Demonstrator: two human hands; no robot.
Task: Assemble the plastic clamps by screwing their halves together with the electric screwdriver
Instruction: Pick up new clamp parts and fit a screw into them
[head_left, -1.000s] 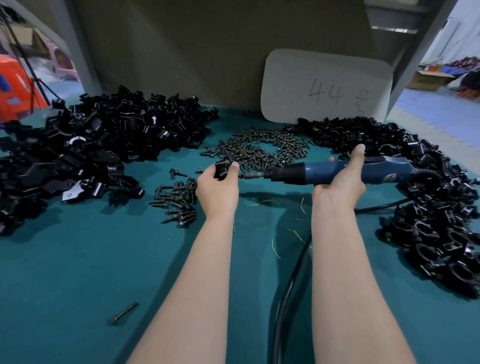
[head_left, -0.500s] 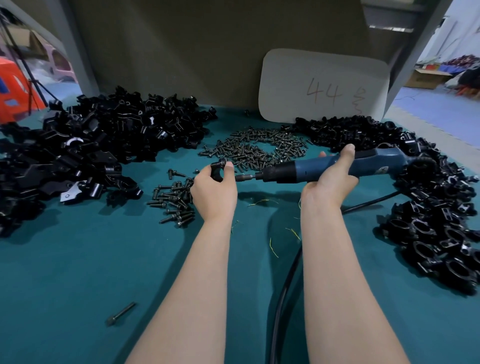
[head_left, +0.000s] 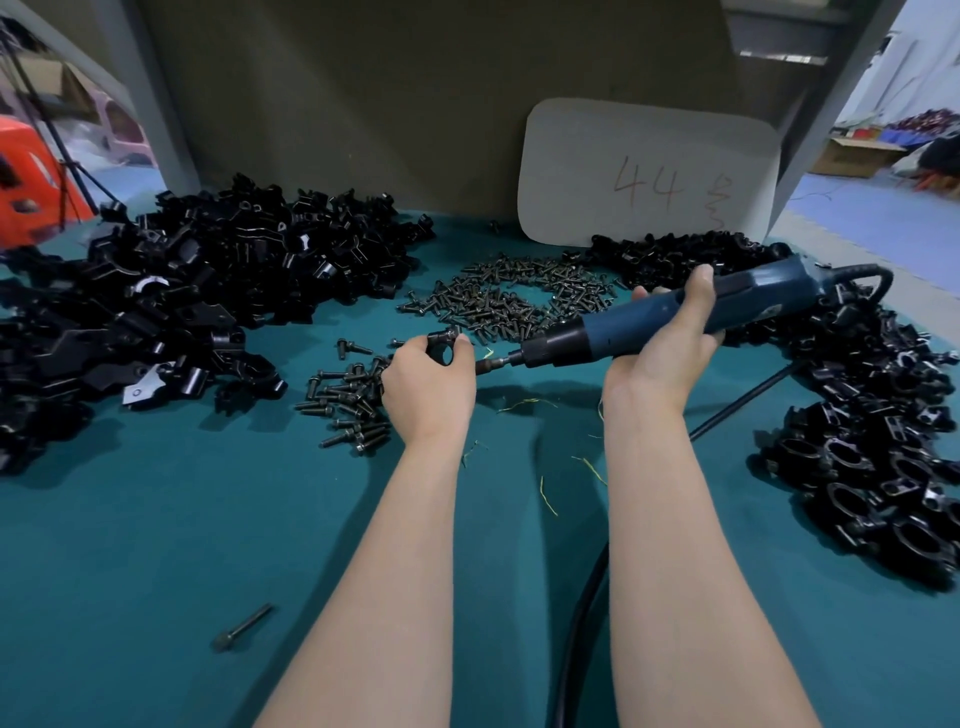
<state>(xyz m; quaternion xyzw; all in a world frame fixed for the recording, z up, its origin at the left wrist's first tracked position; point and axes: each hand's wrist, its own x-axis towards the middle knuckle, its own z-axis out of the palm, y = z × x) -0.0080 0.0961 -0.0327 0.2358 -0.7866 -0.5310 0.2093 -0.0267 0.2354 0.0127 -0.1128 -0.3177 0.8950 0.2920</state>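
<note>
Head view looks down on a teal table (head_left: 156, 545) where a person works with both hands. The left hand (head_left: 431, 387) has its grip closed on 1 black clamp (head_left: 441, 340), held pinched just above the table. The right hand (head_left: 662, 353) has its grip wrapped round the blue body of the electric screwdriver (head_left: 737, 304), with 1 finger laid over the top.

The tool's long axis runs from upper right down to lower left. Its bit (head_left: 493, 364) therefore points at the clamp, which lies just left of the tool's nose. The bit's end reaches the thumb side of the left hand. Whether it sits in a screw head I cannot tell, since the hand hides that spot.

I judge that a screw is being driven through the clamp's 2 halves. The coming move turns on keeping the bit in line with that screw while the left hand braces against the push. If the tool tilts, the bit could slip toward the left hand.

A heap of screws (head_left: 519, 301) lies behind the hands, and a smaller cluster of bolts (head_left: 348, 410) sits just beside the left hand. Loose clamp halves (head_left: 208, 291) are piled at the left and finished clamps (head_left: 872, 467) at the right. A card (head_left: 649, 171) marked 44 leans at the back.
</note>
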